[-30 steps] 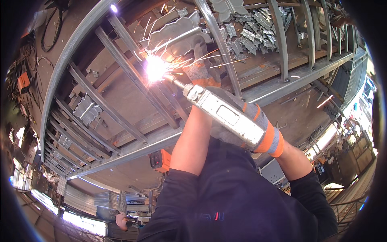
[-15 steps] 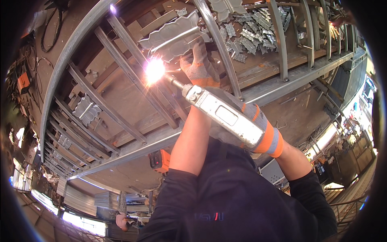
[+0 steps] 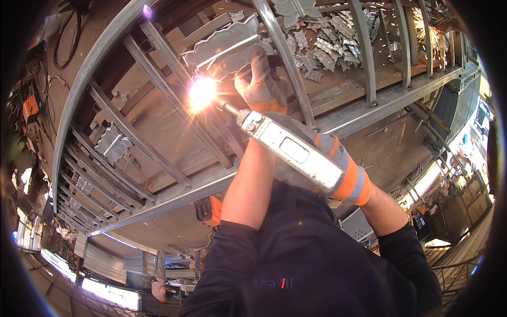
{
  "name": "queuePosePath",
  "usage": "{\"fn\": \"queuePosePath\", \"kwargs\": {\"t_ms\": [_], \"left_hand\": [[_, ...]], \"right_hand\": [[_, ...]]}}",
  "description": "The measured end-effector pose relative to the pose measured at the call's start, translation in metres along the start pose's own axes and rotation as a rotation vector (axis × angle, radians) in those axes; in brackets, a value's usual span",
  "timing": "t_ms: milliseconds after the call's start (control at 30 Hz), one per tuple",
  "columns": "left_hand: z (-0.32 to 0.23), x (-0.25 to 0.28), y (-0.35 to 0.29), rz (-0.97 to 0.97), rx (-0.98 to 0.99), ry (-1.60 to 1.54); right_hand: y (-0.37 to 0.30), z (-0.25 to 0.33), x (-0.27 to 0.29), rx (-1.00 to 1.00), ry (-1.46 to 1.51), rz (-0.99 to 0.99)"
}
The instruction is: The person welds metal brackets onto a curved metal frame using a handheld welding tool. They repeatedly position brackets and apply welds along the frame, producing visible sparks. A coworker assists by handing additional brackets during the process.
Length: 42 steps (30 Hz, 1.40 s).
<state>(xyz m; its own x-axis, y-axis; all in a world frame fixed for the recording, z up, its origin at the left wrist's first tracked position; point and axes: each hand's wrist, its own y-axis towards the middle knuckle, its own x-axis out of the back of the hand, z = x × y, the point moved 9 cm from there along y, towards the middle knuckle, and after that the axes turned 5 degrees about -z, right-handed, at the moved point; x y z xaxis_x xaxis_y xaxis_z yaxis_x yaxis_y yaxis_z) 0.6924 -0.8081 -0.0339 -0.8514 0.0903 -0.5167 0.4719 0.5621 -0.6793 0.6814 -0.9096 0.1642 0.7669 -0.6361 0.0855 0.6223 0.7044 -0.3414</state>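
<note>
My left hand [image 3: 261, 84], in a grey glove with an orange cuff, presses on a silver leaf-shaped metal ornament [image 3: 227, 45] that lies against the bars of a grey steel gate frame [image 3: 174, 193]. My right hand [image 3: 343, 171], gloved the same way, grips a silver welding holder [image 3: 288, 148]. Its thin rod points up-left and ends in a bright white arc [image 3: 202, 94] at the ornament's lower edge, just left of my left hand. The glare hides the joint itself.
A heap of similar cast ornaments [image 3: 322, 42] lies beyond the bars at the top. Another ornament [image 3: 112, 142] sits on the frame's left side. An orange machine [image 3: 211, 210] stands below the frame. Sparks [image 3: 430, 24] fly at the far upper right. Cables [image 3: 68, 26] hang at the upper left.
The long sparks around the arc have died down to a steady glare. My left hand has moved up onto the ornament. The holder has stayed in place.
</note>
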Motion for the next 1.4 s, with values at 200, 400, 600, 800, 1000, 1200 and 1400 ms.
{"fn": "queuePosePath", "kwargs": {"t_ms": [200, 400, 600, 800, 1000, 1200, 1400], "left_hand": [[0.012, 0.009, 0.008, 0.014, 0.051, -0.062], [0.023, 0.013, 0.01, -0.044, 0.318, -0.053], [0.036, -0.001, 0.003, 0.039, 0.557, -0.13], [0.031, 0.005, -0.001, 0.031, 0.642, -0.045], [0.022, 0.008, -0.012, -0.005, 0.787, 0.039], [0.022, 0.009, -0.01, 0.103, 0.79, 0.021], [0.025, 0.016, -0.003, 0.062, 0.725, 0.098]], "right_hand": [[-0.017, -0.003, 0.007, -0.026, -0.129, 0.018], [-0.04, 0.032, 0.026, 0.038, -0.451, -0.207], [-0.019, 0.017, 0.017, -0.242, -0.691, -0.34], [0.004, 0.028, 0.0, -0.157, -0.592, -0.58], [0.019, 0.023, -0.014, -0.262, -0.621, -0.582], [0.027, 0.018, -0.027, -0.223, -0.873, -0.487], [0.028, 0.012, -0.029, -0.219, -0.796, -0.587]]}}
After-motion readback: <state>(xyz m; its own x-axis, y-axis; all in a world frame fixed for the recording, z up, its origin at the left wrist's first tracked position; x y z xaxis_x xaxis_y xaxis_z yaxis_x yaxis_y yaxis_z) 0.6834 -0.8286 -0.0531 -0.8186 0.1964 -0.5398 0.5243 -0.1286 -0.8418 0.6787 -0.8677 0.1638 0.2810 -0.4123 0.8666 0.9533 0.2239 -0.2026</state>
